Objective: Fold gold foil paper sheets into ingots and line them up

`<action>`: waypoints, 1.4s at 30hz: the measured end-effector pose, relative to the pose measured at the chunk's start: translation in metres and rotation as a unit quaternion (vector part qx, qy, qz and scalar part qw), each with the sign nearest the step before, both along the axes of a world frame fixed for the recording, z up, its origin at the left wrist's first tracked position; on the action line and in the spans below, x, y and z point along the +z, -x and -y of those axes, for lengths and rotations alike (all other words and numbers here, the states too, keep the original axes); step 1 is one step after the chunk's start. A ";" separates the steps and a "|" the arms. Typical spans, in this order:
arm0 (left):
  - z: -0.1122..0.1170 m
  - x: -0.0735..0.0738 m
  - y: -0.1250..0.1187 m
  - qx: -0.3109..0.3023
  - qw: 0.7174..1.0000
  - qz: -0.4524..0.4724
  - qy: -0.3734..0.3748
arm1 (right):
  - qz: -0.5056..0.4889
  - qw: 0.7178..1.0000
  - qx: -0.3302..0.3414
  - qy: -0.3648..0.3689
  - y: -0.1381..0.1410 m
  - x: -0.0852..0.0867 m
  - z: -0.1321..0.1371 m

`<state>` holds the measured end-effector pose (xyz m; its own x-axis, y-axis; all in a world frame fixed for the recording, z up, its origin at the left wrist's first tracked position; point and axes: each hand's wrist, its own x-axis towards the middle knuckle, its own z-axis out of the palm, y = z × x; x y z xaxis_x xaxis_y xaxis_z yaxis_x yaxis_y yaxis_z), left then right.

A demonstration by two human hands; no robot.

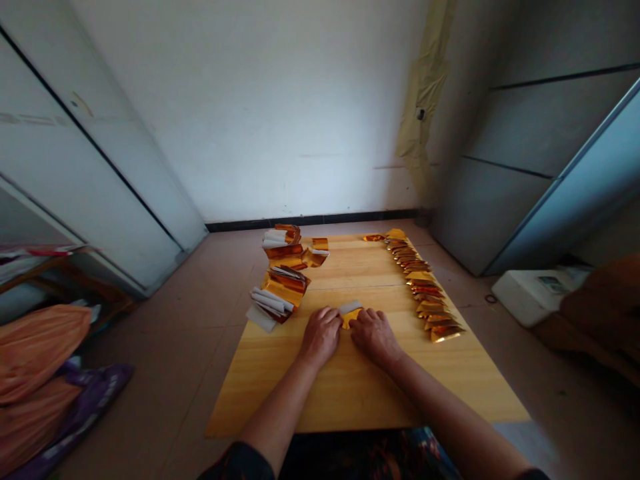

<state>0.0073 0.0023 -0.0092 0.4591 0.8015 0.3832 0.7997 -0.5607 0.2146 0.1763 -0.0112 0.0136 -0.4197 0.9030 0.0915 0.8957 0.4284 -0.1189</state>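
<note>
Gold foil piece point(350, 319) with white paper strip point(351, 307), lying on pine desk point(350, 393) between two palm-down hands: left hand point(320, 337), right hand point(375, 337). Both grips sit close together over the foil; whether either clamps it cannot be told, the fingertips being hidden. Thin, creasable foil calls for light, even pressure. Nearby: folded gold foil wedges point(425, 287), ranked along the right; stacked foil-and-paper bundles point(280, 293), at left.
</note>
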 end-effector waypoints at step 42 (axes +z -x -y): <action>0.008 0.004 -0.011 0.052 0.996 -0.046 -0.052 | -0.047 0.986 0.150 -0.059 -0.043 -0.019 -0.023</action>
